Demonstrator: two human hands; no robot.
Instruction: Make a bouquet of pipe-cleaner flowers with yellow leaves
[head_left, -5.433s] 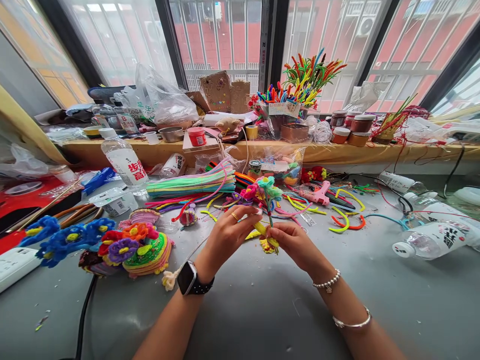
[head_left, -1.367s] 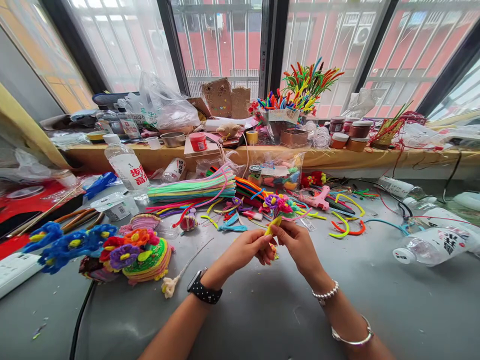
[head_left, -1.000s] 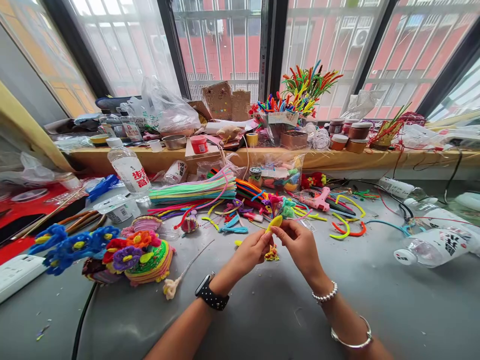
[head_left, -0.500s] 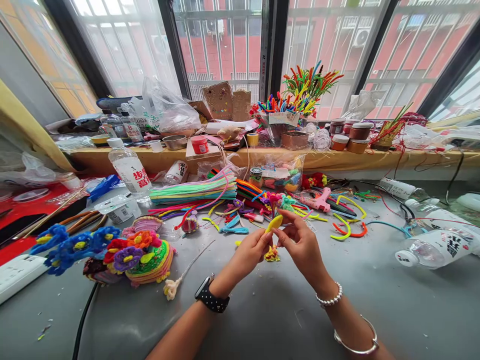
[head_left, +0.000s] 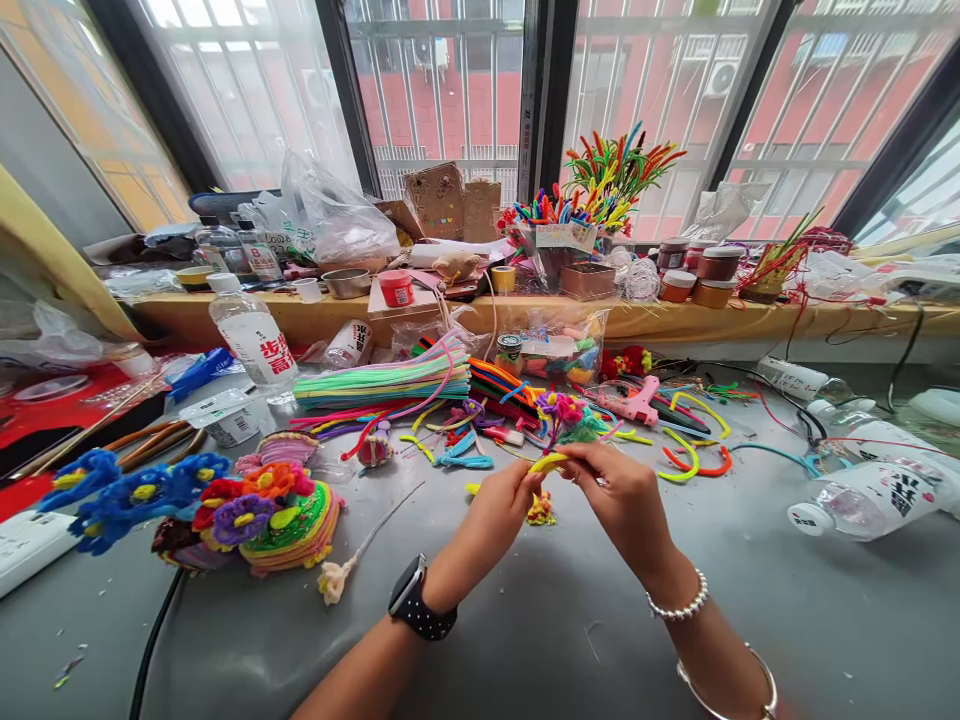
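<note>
A short yellow fuzzy piece [head_left: 549, 463], slightly arched, spans between my two hands above the grey table [head_left: 525, 640]. My left hand [head_left: 504, 510] pinches its left end. My right hand [head_left: 619, 490] grips the right end between thumb and fingers. Just beneath my hands lies a small red and yellow fuzzy bit [head_left: 541, 508]. Behind them are purple and pink fuzzy flowers [head_left: 564, 408]. Bright fuzzy flowers [head_left: 244, 518] rest on a round, layered, colourful piece at the left, with a cream flower on a stem [head_left: 334, 580] beside it.
Pastel fuzzy stems [head_left: 382, 380] lie in a bundle behind my hands. A pink glue gun [head_left: 634, 402] is behind on the right. Plastic bottles stand at the left [head_left: 255, 330] and lie at the right [head_left: 870, 500]. A cluttered wooden ledge [head_left: 420, 318] runs along the window.
The yellow piece now looks arched and lies lower and flatter between my fingers. My right hand has turned and shifted slightly right. More of the purple flowers shows.
</note>
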